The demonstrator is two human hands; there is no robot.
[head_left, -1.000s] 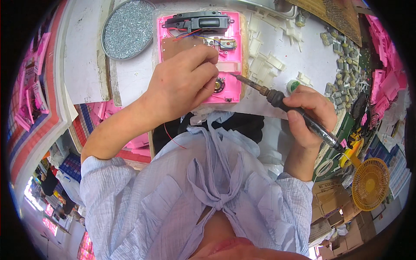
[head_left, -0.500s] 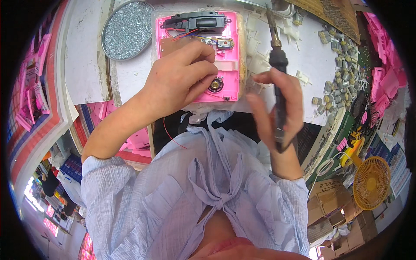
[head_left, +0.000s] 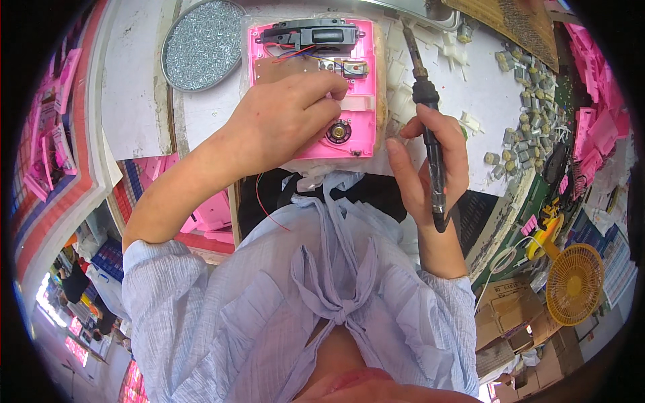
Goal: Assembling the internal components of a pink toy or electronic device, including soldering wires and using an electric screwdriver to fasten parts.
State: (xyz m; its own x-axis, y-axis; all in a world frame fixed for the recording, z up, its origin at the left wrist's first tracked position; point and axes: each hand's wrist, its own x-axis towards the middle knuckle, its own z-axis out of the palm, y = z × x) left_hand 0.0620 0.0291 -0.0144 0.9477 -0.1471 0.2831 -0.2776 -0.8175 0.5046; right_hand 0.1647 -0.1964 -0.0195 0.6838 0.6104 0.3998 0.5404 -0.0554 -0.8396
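Shell (head_left: 310, 94), pink and open-faced, lay on the bench (head_left: 484, 101) as the fixed mark. The left hand (head_left: 285, 117) rested on its middle, fingers curled and pressing down, hiding most of the brown board beneath; whether it pinched anything could not be told. Above the hand, at the shell's far edge, sat a black part (head_left: 312, 33) with red and blue wires. A small round speaker (head_left: 338, 131) showed near the shell's lower edge. Right of the shell, the right hand (head_left: 430, 164) was closed around a soldering iron (head_left: 424, 101), tip pointing away, clear of the shell. Left of the shell stood a round tray (head_left: 201, 43) of screws, its rim partly cut off. Farther right, small grey parts (head_left: 521, 124) were too blurred to identify.
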